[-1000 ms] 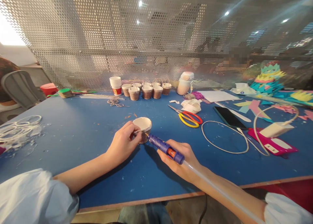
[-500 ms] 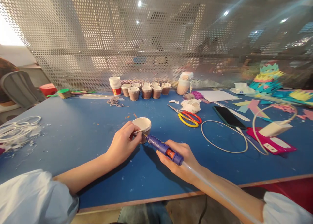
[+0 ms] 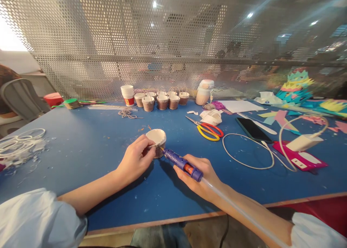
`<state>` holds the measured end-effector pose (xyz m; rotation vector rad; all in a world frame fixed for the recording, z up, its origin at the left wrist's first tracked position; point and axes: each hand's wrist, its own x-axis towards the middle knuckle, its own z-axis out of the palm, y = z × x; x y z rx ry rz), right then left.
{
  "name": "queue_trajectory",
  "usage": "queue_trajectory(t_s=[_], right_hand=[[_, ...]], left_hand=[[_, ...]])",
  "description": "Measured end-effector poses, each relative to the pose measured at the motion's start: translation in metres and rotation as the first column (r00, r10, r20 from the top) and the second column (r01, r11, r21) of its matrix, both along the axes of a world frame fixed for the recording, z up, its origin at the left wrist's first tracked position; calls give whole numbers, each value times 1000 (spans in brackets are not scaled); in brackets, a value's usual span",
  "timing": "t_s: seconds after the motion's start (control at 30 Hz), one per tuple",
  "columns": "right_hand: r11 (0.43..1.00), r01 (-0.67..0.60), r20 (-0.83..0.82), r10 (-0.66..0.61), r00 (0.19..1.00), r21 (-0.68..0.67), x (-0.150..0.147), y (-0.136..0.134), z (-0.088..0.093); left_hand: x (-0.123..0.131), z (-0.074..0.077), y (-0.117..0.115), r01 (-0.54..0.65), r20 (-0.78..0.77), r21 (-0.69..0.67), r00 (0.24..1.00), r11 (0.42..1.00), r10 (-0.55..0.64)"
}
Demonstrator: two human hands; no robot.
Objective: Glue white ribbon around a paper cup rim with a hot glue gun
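A small paper cup (image 3: 156,135), white inside with a rough brownish outer wrap, stands on the blue table in front of me. My left hand (image 3: 139,153) pinches the near side of its rim between thumb and fingers; a thin strand seems to lie there, too small to make out. In my right hand (image 3: 199,175) is a purple glue gun (image 3: 180,163), fingers closed around it, with a long clear glue stick (image 3: 230,202) running out of its back. The gun's nozzle points at the cup's outer wall, close to my left fingertips.
Several wrapped cups with handles (image 3: 162,102) and a stack of paper cups (image 3: 127,95) line the back. Scissors (image 3: 208,129), a phone (image 3: 253,129), a white cable (image 3: 246,165) and a pink power strip (image 3: 300,157) lie to the right. White cord (image 3: 21,143) sits at left.
The cup has shifted very slightly left, along with my left fingers. The glue gun stays at nearly the same spot by its wall.
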<state>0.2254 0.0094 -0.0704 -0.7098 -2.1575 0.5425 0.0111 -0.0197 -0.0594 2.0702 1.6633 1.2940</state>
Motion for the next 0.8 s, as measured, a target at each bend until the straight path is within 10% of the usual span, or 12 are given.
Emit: queue_trajectory(t_s=[0.8], right_hand=[[997, 9, -17, -8, 1000, 81, 0, -1, -1]], left_hand=[[-1, -4, 3, -12, -49, 42, 999, 999, 14]])
